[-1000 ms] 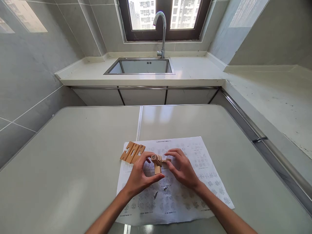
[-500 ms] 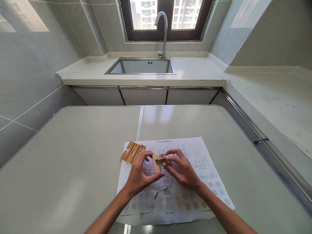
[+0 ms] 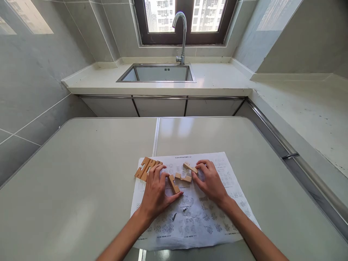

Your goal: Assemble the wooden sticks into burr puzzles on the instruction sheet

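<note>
Several notched wooden puzzle pieces lie on a printed instruction sheet (image 3: 206, 217) on the grey table (image 3: 81, 181). My left hand (image 3: 157, 190) lies flat and open, its fingertips on a row of three flat pieces (image 3: 145, 168) and its thumb beside a loose piece (image 3: 173, 184). My right hand (image 3: 210, 181) pinches the right end of another piece (image 3: 189, 167) that rests on the sheet. A further piece (image 3: 182, 178) lies between the two hands, untouched.
Beyond the table runs a counter with a steel sink (image 3: 157, 73) and a tap (image 3: 181, 34) under a window. A second counter (image 3: 299, 108) with a metal rail runs along the right side. Grey tiled wall stands at the left.
The joined pieces that both hands held above the sheet have come apart and now lie separately on it. My left hand reached to the flat pieces; my right hand took one piece rightwards.
</note>
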Tool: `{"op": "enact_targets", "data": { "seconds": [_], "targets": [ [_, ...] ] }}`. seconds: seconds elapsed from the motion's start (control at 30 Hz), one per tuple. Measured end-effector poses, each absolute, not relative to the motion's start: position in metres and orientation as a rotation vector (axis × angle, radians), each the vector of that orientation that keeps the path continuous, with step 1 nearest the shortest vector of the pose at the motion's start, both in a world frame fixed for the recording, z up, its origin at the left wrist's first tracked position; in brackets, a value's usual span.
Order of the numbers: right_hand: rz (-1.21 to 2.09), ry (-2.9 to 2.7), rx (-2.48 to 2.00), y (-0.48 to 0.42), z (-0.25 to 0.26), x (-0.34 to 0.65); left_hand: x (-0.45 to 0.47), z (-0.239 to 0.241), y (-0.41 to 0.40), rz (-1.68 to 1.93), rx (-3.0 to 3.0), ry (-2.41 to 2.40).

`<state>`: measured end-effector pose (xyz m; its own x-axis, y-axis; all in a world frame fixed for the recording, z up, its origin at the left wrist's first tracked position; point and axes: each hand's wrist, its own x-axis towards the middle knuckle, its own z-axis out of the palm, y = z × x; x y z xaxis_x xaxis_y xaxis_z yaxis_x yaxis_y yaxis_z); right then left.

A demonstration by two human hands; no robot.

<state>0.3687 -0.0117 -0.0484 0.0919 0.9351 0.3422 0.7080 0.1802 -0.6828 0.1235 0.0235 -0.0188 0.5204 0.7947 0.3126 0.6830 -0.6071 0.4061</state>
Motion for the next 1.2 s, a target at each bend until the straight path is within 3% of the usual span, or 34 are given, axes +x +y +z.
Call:
{"op": "enact_targets", "data": {
  "seconds": [1.2],
  "targets": [
    [0.565,-2.183,-1.102,-0.026,-0.035,0.342,0.104,-0.001,0.046,0.430,2.677,0.947]
  ]
}}
